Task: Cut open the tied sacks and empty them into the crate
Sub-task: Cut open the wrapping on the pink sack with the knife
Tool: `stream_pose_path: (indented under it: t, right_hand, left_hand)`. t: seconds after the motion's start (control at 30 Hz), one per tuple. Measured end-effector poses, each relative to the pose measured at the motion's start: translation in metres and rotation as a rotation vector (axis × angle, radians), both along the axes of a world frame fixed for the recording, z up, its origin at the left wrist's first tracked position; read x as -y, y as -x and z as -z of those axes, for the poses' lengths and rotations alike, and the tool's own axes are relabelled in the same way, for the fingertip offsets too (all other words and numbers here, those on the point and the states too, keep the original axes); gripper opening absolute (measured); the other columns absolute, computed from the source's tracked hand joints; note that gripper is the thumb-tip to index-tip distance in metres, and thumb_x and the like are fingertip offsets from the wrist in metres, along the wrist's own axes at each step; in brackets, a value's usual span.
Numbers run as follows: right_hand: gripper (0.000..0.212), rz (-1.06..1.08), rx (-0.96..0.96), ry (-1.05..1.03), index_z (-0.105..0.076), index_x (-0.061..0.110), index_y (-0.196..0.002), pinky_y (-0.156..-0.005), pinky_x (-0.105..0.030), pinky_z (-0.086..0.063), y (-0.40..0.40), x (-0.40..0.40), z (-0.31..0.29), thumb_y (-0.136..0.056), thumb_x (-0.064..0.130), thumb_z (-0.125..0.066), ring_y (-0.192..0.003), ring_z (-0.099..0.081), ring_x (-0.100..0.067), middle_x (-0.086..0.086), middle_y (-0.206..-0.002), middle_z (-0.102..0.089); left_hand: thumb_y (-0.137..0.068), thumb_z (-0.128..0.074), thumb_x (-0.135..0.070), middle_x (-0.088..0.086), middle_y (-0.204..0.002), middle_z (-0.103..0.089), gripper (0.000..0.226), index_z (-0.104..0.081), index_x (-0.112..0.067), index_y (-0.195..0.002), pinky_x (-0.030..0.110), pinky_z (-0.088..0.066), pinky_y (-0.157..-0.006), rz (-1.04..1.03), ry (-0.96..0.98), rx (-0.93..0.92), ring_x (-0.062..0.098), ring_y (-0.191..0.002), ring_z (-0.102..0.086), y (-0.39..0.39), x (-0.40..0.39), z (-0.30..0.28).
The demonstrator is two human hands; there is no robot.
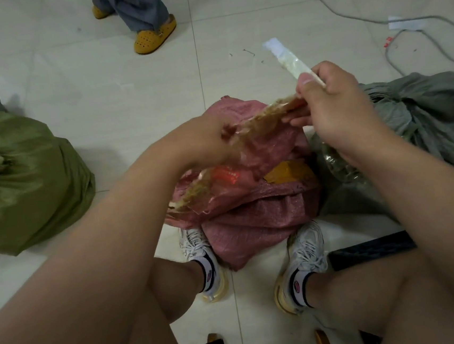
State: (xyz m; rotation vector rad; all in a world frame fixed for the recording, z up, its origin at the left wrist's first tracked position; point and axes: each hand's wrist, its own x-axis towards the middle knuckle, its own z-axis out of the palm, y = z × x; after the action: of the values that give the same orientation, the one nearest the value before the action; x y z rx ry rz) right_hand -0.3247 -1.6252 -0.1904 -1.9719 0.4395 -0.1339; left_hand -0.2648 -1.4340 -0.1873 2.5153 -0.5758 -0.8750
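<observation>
A pink woven sack (255, 219) stands on the floor between my feet, its mouth partly open with an orange item (290, 175) and a red packet (224, 174) showing inside. My left hand (203, 140) grips the frayed, tape-covered edge of the sack's mouth (259, 118). My right hand (333, 106) pinches the other end of that edge and also holds a slim cutter wrapped in pale tape (290, 61), which points up and away. A green tied sack (27, 180) sits at the left. At the right lies a slack grey sack (420, 114).
Another person's legs and yellow clogs (154, 36) stand at the top of the tiled floor. Grey cables (400, 20) trail across the upper right. A dark crate edge (372, 249) lies by my right foot. Chair parts show at the bottom.
</observation>
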Motion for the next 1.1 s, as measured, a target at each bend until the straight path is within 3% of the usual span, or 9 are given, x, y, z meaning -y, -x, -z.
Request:
stream_pose_path:
  t: [0.07, 0.17, 0.4, 0.5, 0.6, 0.73, 0.93, 1.0, 1.1]
  right_hand:
    - [0.019, 0.024, 0.049, 0.083, -0.044, 0.027, -0.085, -0.074, -0.052, -0.058, -0.002, 0.005, 0.0, -0.103, 0.032, -0.038, -0.067, -0.073, -0.019, -0.008, -0.089, -0.067]
    - [0.02, 0.128, 0.122, 0.005, -0.045, 0.022, -0.087, -0.064, -0.035, -0.058, -0.006, 0.015, -0.005, -0.105, 0.027, -0.037, -0.066, -0.072, -0.02, -0.004, -0.082, -0.066]
    - [0.022, 0.265, 0.256, -0.187, -0.048, 0.018, -0.086, -0.06, -0.028, -0.054, -0.01, 0.025, -0.02, -0.104, 0.022, -0.035, -0.059, -0.067, -0.012, 0.011, -0.056, -0.064]
    - [0.022, 0.274, 0.252, -0.196, -0.048, 0.019, -0.087, -0.059, -0.027, -0.053, -0.01, 0.027, -0.021, -0.104, 0.023, -0.035, -0.062, -0.07, -0.017, 0.006, -0.064, -0.064]
    - [0.022, 0.241, 0.206, -0.203, -0.045, 0.019, -0.087, -0.057, -0.026, -0.054, -0.008, 0.027, -0.018, -0.105, 0.024, -0.035, -0.063, -0.071, -0.018, 0.003, -0.075, -0.06]
    - [0.022, 0.218, 0.18, -0.188, -0.045, 0.02, -0.087, -0.055, -0.029, -0.055, -0.006, 0.027, -0.018, -0.105, 0.026, -0.036, -0.065, -0.072, -0.024, 0.001, -0.077, -0.063]
    - [0.018, 0.252, 0.177, -0.137, -0.047, 0.014, -0.101, -0.058, -0.031, -0.058, -0.003, 0.031, -0.021, -0.106, 0.027, -0.034, -0.062, -0.072, -0.024, 0.001, -0.107, -0.062]
    - [0.018, 0.267, 0.179, -0.094, -0.047, 0.013, -0.103, -0.054, -0.03, -0.056, -0.002, 0.027, -0.018, -0.106, 0.025, -0.034, -0.057, -0.069, -0.018, 0.005, -0.097, -0.06]
    - [0.015, 0.285, 0.163, -0.104, -0.045, 0.013, -0.104, -0.048, -0.025, -0.049, 0.0, 0.017, -0.011, -0.106, 0.022, -0.033, -0.051, -0.062, -0.012, 0.003, -0.085, -0.058]
  left_hand:
    - [-0.083, -0.074, -0.034, 0.002, -0.112, -0.065, 0.041, -0.062, -0.019, -0.12, 0.033, -0.049, -0.079, 0.024, -0.145, 0.08, 0.022, -0.096, -0.06, -0.004, -0.004, 0.006]
    - [-0.085, -0.073, -0.039, 0.001, -0.126, -0.061, 0.048, -0.06, -0.022, -0.127, 0.031, -0.044, -0.084, -0.002, -0.161, 0.073, 0.023, -0.107, -0.058, -0.006, -0.009, 0.007]
    - [-0.086, -0.068, -0.039, 0.006, -0.095, -0.063, 0.02, -0.066, -0.02, -0.092, 0.036, -0.051, -0.076, -0.017, -0.129, 0.133, 0.025, -0.087, -0.061, -0.006, -0.004, 0.014]
    - [-0.091, -0.059, -0.037, 0.009, -0.099, -0.065, 0.024, -0.069, -0.019, -0.103, 0.043, -0.052, -0.084, -0.032, -0.094, 0.151, 0.028, -0.09, -0.061, -0.007, 0.001, 0.013]
    - [-0.099, -0.052, -0.031, 0.008, -0.097, -0.064, 0.025, -0.06, -0.008, -0.1, 0.035, -0.045, -0.076, -0.06, -0.06, 0.164, 0.027, -0.092, -0.058, -0.007, 0.006, 0.013]
    - [-0.1, -0.047, -0.027, 0.007, -0.098, -0.058, 0.014, -0.047, -0.014, -0.095, 0.032, -0.034, -0.071, -0.172, 0.01, 0.265, 0.03, -0.097, -0.055, -0.01, 0.01, 0.013]
    - [-0.1, -0.042, -0.016, 0.013, -0.1, -0.063, 0.017, -0.055, -0.013, -0.11, 0.046, -0.05, -0.074, -0.438, 0.363, 0.209, 0.032, -0.091, -0.06, -0.009, 0.015, 0.012]
    - [-0.099, -0.038, -0.009, 0.013, -0.101, -0.066, 0.025, -0.058, -0.019, -0.109, 0.041, -0.053, -0.065, -0.555, 0.513, 0.104, 0.028, -0.085, -0.064, -0.008, 0.02, 0.01]
    - [-0.095, -0.03, 0.005, 0.004, -0.077, -0.071, 0.041, -0.059, -0.023, -0.104, 0.029, -0.053, -0.048, -0.801, 0.742, -0.176, 0.018, -0.059, -0.067, -0.008, 0.029, 0.002]
